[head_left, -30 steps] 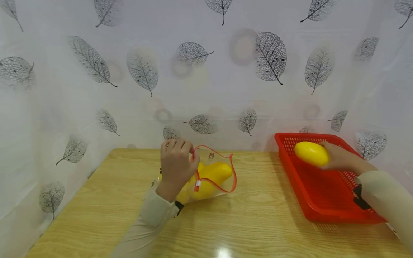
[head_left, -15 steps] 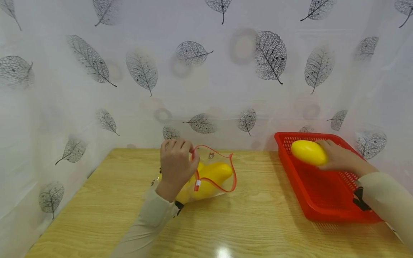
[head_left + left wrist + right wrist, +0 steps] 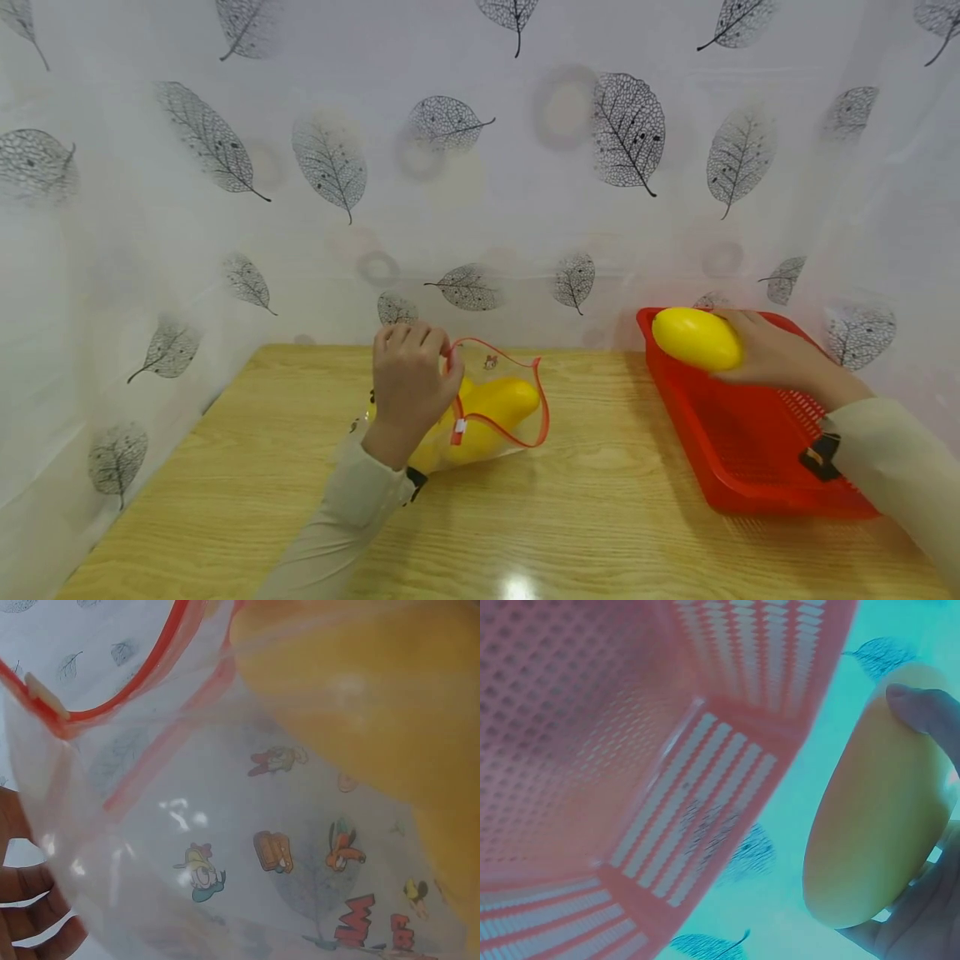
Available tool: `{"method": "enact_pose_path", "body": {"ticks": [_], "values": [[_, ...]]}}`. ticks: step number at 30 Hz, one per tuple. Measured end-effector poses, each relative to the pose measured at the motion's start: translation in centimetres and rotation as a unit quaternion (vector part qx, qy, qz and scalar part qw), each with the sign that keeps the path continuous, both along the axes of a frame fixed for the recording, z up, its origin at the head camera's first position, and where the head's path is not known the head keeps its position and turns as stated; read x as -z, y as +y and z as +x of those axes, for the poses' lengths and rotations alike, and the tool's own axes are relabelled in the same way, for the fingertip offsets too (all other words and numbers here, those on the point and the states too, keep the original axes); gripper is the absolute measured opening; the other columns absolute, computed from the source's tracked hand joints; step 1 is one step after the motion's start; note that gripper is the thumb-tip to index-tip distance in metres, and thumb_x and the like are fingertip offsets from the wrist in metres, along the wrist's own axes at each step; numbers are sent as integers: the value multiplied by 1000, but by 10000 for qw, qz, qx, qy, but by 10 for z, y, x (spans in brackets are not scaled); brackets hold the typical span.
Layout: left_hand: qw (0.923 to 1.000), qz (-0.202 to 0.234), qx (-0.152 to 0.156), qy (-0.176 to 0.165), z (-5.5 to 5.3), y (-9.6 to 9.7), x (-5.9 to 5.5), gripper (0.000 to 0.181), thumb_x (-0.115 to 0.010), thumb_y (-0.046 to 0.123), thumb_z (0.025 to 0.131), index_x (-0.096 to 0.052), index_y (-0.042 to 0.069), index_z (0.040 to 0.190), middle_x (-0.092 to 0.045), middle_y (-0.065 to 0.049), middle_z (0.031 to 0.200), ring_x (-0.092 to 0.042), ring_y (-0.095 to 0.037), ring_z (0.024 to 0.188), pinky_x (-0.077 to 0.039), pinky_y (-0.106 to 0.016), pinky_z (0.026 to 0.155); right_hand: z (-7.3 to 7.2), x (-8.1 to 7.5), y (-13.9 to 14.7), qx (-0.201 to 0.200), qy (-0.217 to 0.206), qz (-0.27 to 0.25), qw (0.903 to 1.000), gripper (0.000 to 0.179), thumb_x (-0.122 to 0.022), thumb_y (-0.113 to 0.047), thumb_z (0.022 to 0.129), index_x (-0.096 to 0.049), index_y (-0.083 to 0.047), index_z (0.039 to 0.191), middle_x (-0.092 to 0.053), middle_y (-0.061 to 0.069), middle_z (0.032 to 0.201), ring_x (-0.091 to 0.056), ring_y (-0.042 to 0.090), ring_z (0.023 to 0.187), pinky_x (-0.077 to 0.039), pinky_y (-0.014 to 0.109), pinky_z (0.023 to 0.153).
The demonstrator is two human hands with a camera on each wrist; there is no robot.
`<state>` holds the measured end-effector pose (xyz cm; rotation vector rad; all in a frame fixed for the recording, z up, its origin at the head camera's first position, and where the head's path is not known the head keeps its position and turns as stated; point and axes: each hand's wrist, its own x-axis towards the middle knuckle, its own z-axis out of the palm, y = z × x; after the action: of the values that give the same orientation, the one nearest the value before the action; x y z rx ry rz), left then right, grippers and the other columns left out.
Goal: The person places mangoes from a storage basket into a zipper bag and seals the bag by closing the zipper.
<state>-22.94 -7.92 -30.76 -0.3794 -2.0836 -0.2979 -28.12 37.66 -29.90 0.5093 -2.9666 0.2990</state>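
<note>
My right hand [image 3: 780, 354] grips a smooth yellow mango [image 3: 693, 337] above the red plastic basket [image 3: 693, 446]. In the right wrist view the thumb lies on one side of the mango [image 3: 874, 817], the fingers on the other. On the left, my left hand [image 3: 412, 387] pinches the red-edged mouth of a clear zip bag [image 3: 543, 421], which gapes to the right. Yellow mangoes [image 3: 502, 404] lie inside the bag, partly hidden by that hand. Cartoon figures are printed on the bag [image 3: 135, 877], seen close in the left wrist view.
The basket stands at the right of the wooden table [image 3: 592, 517], its slotted wall [image 3: 697, 810] close to the mango in the right wrist view. Behind the table hangs a pale curtain [image 3: 510, 208] with dark leaf prints.
My right hand has lifted the mango and shifted it left, from inside the basket towards its far left rim. The left hand and bag have stayed still.
</note>
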Motion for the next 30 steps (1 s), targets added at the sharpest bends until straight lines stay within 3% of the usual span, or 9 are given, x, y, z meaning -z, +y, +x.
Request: {"method": "enact_pose_path", "body": {"ticks": [8,23,30], "values": [[10000,-9,10,52,0,1,0,19,-69,16,75,-55,9,64,-61,-7,70,-57,-28,76,-45,-44,86,4,-13,-30,-243,254,1,9994,88,-80,-38,68,-34,-5,136,-44,20,125,-51,31,95,-50,53,76],[10000,-49,25,-5,-3,1,3,18,-68,17,76,-56,9,66,-61,-6,71,-57,-28,77,-44,-45,88,12,-40,-81,-424,441,-323,9976,83,-81,-30,68,-38,-12,136,-45,14,132,-49,28,106,-47,55,86],[10000,-75,18,-3,-2,1,2,16,-67,16,76,-56,9,66,-62,-6,72,-57,-26,76,-45,-45,87,17,-47,-100,-637,676,-262,9953,83,-81,-27,67,-38,-13,137,-48,14,128,-53,30,100,-48,54,83]]}}
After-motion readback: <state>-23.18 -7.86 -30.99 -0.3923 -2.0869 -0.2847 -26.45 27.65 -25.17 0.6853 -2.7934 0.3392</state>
